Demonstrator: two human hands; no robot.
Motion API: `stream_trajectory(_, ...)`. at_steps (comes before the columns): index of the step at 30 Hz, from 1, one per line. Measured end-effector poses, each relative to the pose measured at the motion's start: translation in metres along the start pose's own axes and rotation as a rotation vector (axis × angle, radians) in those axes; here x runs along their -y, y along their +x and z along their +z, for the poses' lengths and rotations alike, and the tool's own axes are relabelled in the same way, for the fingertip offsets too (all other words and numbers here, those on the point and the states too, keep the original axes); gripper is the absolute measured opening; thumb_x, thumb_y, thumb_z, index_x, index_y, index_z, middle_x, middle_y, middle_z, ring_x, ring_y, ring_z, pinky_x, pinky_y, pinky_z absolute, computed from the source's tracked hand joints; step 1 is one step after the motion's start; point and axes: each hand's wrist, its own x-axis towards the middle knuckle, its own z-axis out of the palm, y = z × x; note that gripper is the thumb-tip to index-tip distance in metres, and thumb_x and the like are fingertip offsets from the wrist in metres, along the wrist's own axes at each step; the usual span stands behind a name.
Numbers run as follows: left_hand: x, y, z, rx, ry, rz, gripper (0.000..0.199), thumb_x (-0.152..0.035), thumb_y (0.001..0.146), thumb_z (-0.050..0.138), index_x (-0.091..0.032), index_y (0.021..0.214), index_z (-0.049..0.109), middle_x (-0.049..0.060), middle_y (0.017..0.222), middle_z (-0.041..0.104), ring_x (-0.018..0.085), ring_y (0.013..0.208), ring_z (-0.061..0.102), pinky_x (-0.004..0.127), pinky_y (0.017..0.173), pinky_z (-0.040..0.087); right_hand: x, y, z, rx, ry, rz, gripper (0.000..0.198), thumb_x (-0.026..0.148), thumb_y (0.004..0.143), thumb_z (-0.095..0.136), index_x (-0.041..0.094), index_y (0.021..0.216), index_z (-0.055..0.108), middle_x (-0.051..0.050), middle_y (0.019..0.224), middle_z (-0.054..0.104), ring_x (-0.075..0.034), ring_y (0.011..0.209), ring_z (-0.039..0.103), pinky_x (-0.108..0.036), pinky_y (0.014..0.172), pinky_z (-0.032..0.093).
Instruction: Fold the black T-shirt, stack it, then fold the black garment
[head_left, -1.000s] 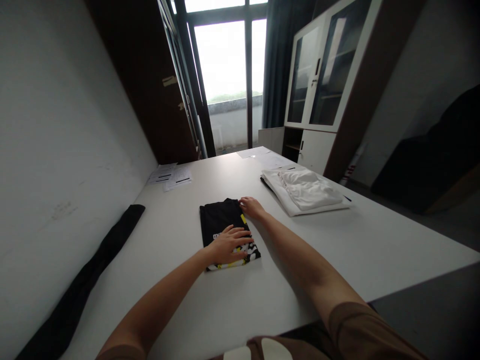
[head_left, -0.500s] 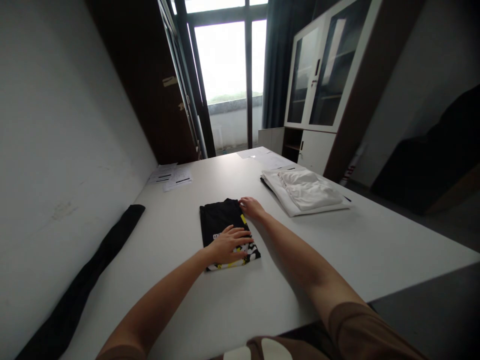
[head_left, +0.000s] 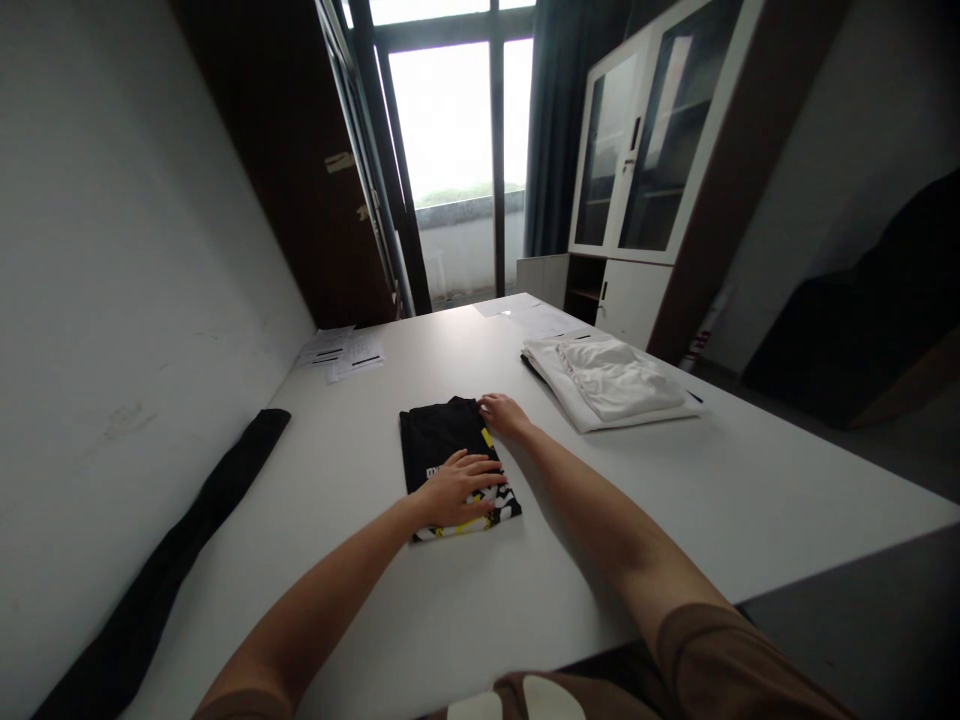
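Observation:
A black shirt (head_left: 435, 430) with white lettering and a yellow-and-white pattern lies folded into a flat rectangle on the white table (head_left: 337, 600). Across its lower right part rests my left hand (head_left: 461, 488), palm down with fingers spread, covering some of the print and lettering. At the shirt's far right corner is my right hand (head_left: 504, 414), its fingers bent and closed on the edge. The fingertips there are small and partly hidden.
Folded white cloth (head_left: 619, 380) lies to the right, dark material showing under its left edge. Printed papers (head_left: 356, 352) sit at the far left, more sheets (head_left: 544, 320) at the far end. A long black fabric strip (head_left: 202, 520) runs along the left wall.

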Motion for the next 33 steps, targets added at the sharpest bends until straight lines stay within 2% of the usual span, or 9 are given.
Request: stream_trajectory(33, 0.0009, -0.0007, -0.0006, 0.010, -0.014, -0.007, 0.054, -0.052, 0.111, 0.061, -0.039, 0.162, 0.061, 0.004, 0.175, 0.055, 0.032, 0.166, 0.046, 0.063, 0.143, 0.021, 0.0012, -0.0005, -0.0001, 0.004, -0.001, 0.002, 0.030, 0.027, 0.110, 0.065, 0.024, 0.137, 0.079, -0.009, 0.150, 0.075, -0.027, 0.143, 0.065, -0.036, 0.125, 0.044)
